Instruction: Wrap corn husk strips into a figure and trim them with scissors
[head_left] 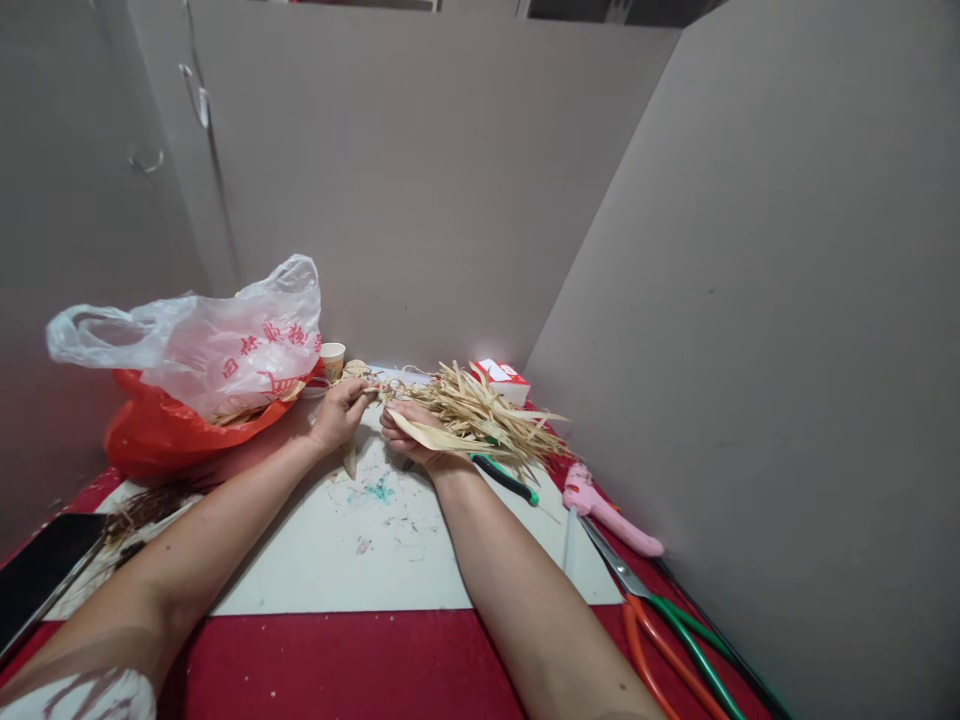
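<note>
On your left, the white plastic bag (247,345) sits on the red bag (150,435), with the paper cup (333,356) just beyond. Next comes your left hand (341,413), its fingertips close together at some thin strands, too small to tell whether it grips one. Just right of it, your right hand (409,430) is closed on the pale husk strip (439,437) above the white board (360,580). That strip's long axis runs left to right from your right fingertips, over that hand, its tail toward the straw bundle (495,405); your right hand is the nearer. Farther right lie the pink glue gun (615,515) and the scissors (630,580).
</note>
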